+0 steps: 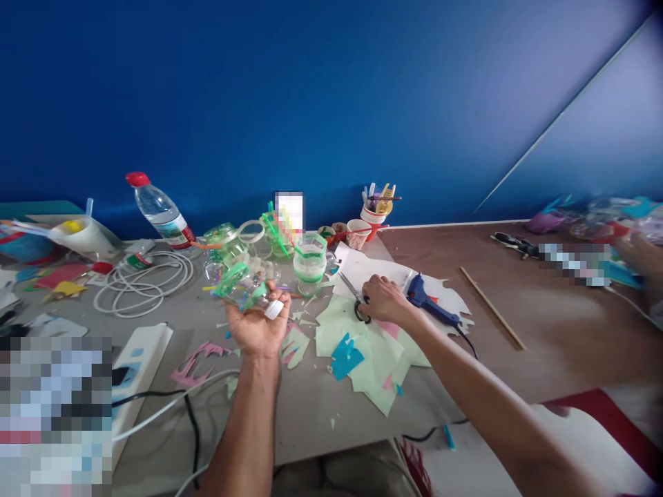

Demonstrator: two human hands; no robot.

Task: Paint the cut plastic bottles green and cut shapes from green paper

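Palm up, my left hand holds a small clear and green plastic bottle with a white cap pointing right. My right hand reaches over the paper, its fingers closed at the black handles of the scissors, whose blades point up and left. Just right of that hand lies a blue glue gun on white paper. Pale green paper sheets and a cut blue piece lie below it. A clear cup with a green band stands between my hands, farther back.
A red-capped bottle leans at the back left, near a coiled white cable. A power strip lies at left. Cups with sticks stand by the wall. A wooden stick and another person's hand are at right.
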